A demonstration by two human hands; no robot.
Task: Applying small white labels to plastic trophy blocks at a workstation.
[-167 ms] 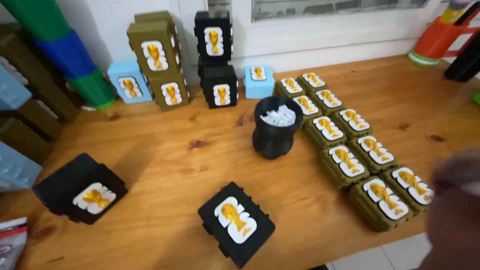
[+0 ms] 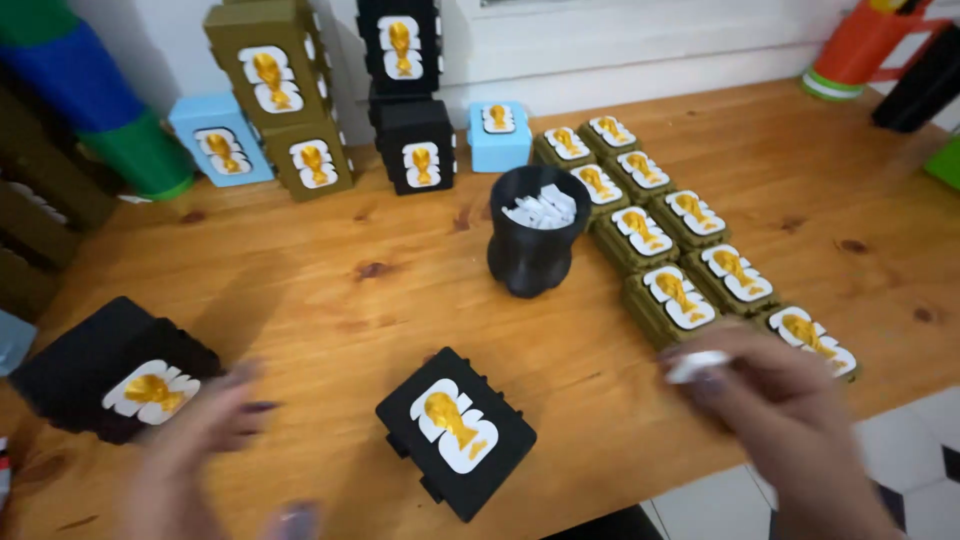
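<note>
- Stacked dark olive crates (image 2: 45, 215), far left edge, partly out of frame.
- Blue and green cylinder (image 2: 95, 105), leaning at upper left, its green foot on the wooden table (image 2: 330, 290).
- Black box, left (image 2: 110, 370), near the table's front left corner; white-and-gold emblem facing up.
- Left hand (image 2: 200, 455), blurred, low in the frame just right of that box; fingers loosely spread, empty, fingertips close to the box's emblem; whether they touch it cannot be told.
- Light blue box (image 2: 218, 140), against the wall, emblem facing forward.
- Olive boxes, stacked (image 2: 285, 95), two high, just right of the light blue box.
- Black boxes, stacked (image 2: 410, 90), against the wall at centre.
- Black box, centre (image 2: 455, 432), flat on the table between the two hands, turned diagonally, emblem up; touched by neither hand.
- Small light blue box (image 2: 498, 133), right of the black stack.
- Black cup (image 2: 535, 240), upright, mid-table, filled with small white pieces.
- Olive boxes, double row (image 2: 680, 250), flat, emblems up, running diagonally from the wall to the front edge, right of the cup.
- Right hand (image 2: 790, 420), blurred, at the front edge over the near end of the row; fingertips pinching a small white piece (image 2: 695, 365).
- Orange and black objects (image 2: 880, 50), upper right corner.
</note>
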